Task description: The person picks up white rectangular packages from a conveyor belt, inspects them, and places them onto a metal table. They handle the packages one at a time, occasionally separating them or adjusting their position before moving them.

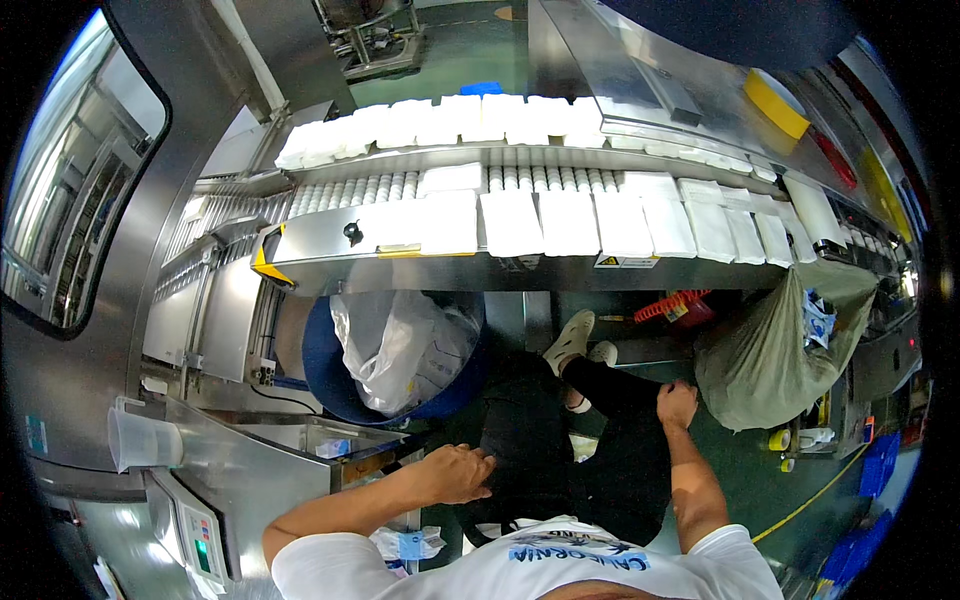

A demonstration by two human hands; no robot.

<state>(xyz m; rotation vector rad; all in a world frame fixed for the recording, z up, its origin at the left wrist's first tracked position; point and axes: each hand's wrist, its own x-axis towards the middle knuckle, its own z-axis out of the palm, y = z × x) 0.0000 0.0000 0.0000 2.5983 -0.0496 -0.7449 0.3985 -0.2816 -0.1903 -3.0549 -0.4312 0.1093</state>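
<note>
My left hand (pixel 462 474) rests against my left thigh, its fingers loosely curled with nothing visible in them. On my right knee lies my right hand (pixel 677 403), closed into a loose fist; no object shows in it. Both hands are well below the steel conveyor (pixel 560 273) that crosses in front of me. White flat packs (pixel 568 224) line its near ledge, and a second row of white packs (pixel 437 122) stands along the far side. Between these rows run white rollers (pixel 345 195).
Under the conveyor stands a blue bin (pixel 325 375) with a clear plastic bag (pixel 400 345). A greenish sack (pixel 760 365) hangs at the right. At the left are a plastic jug (pixel 143 440) and a scale (pixel 195 535). A red coiled hose (pixel 672 304) lies beneath the conveyor.
</note>
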